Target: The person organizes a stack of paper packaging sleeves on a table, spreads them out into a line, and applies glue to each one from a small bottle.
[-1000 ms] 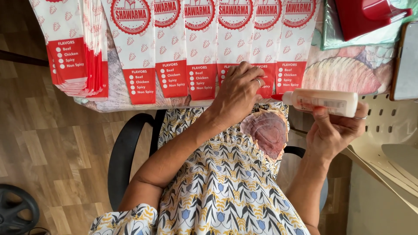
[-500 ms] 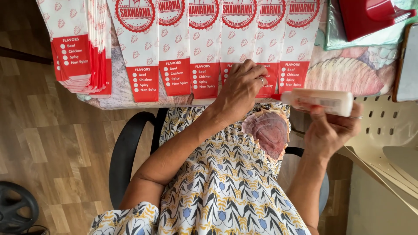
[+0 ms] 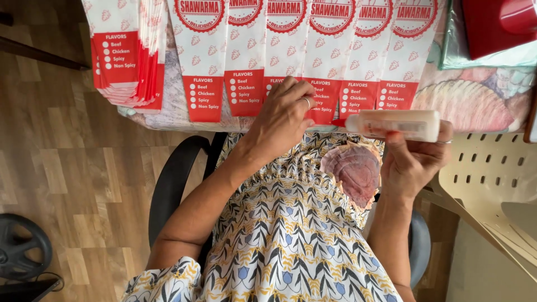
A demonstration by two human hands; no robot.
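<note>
Right hand (image 3: 413,162) wrapped around a white squeeze bottle (image 3: 396,124), which lies sideways with its nozzle pointing toward the left hand, just below the table edge. Left hand (image 3: 282,114) resting palm-down, fingers bent and grasping nothing, with its fingertips pressed on the lower red panel of one paper sleeve (image 3: 321,61); a ring shows on one finger. This sleeve belongs to a row of white and red paper sleeves (image 3: 246,61) laid side by side and overlapping on the table, their red panels at the near edge. A thicker stack of the same sleeves (image 3: 126,56) lies farther to the left, fanned at its lower ends. The patterned tablecloth (image 3: 472,98) shows bare to the right of the row, and a red box (image 3: 495,25) sits at the upper right corner. Below the hands: the person's patterned dress, the black chair armrest (image 3: 176,179), a wooden floor (image 3: 67,168), and a cream perforated plastic chair (image 3: 492,173) to the right.
</note>
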